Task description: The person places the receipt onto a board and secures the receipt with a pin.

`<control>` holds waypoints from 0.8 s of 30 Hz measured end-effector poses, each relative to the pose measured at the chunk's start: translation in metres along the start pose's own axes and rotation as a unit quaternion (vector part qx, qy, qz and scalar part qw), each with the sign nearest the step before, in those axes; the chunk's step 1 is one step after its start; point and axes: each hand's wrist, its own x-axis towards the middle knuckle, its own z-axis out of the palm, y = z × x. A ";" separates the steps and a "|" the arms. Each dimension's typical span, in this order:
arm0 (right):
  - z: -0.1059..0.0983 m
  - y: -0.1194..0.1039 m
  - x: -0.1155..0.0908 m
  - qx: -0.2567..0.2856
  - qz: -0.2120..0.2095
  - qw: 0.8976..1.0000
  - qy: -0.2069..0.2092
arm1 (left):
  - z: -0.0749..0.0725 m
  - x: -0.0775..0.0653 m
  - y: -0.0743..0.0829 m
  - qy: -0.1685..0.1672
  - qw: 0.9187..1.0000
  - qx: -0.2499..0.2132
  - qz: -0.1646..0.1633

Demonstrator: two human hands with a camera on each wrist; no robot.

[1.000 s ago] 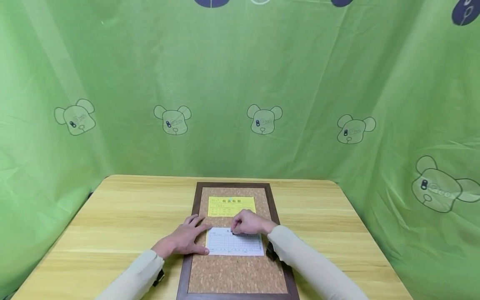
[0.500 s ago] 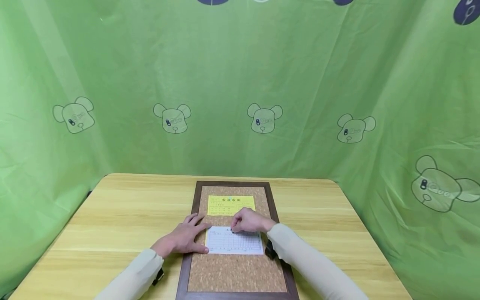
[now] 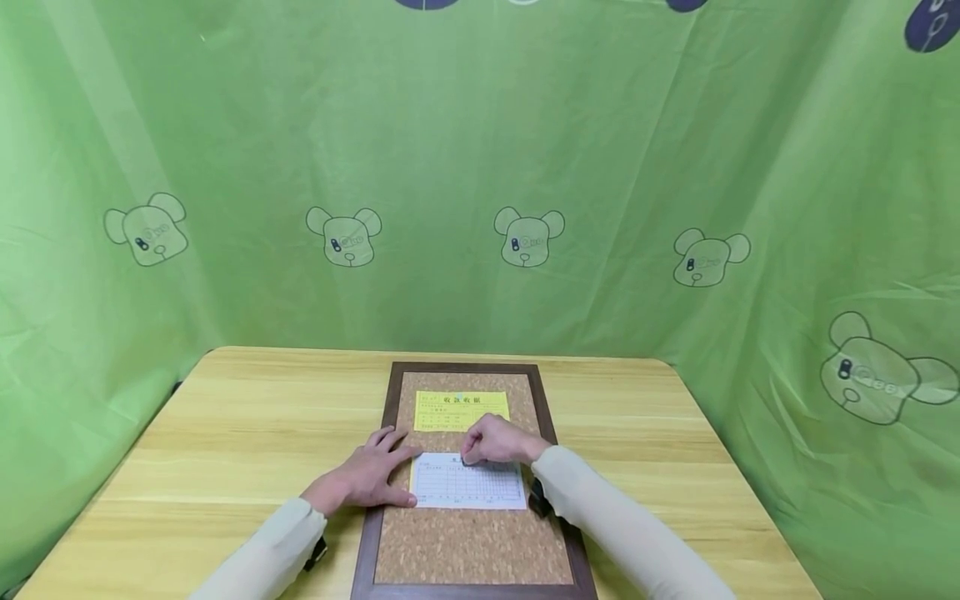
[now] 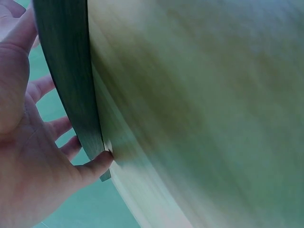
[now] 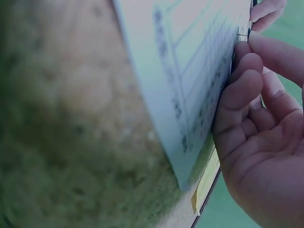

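Observation:
Between thumb and forefinger my right hand [image 3: 498,442] pinches a dark-headed push pin [image 5: 249,33] at the top middle of a white printed form [image 3: 442,490]. In the right wrist view the pin's thin needle shows between fingertips and paper. The form lies on a cork board [image 3: 472,550] with a dark wooden frame, and a yellow strip peeps out along its left edge. My left hand [image 3: 367,475] rests with spread fingers across the board's left frame, its thumb and forefinger at the form's left edge. Above the form is a yellow receipt [image 3: 438,410], partly behind my right hand.
A light blue pin [image 3: 460,397] marks the receipt's top middle. The board lies on a light wooden table [image 3: 262,417], its long sides running away from me. Green curtains [image 3: 435,300] with bear-head prints hang behind and on both sides.
Both hands, the form and the board keep their places. The right fingertips stay at the form's top middle; the whole view has shifted very slightly.

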 end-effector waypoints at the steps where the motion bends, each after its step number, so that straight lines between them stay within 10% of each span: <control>1: 0.000 0.000 0.000 0.001 0.001 1.000 0.000 | 0.000 0.000 0.000 0.000 1.000 0.000 -0.001; 24: 0.002 0.003 0.001 -0.018 -0.006 1.000 0.001 | -0.001 0.000 0.001 0.000 1.000 -0.004 0.000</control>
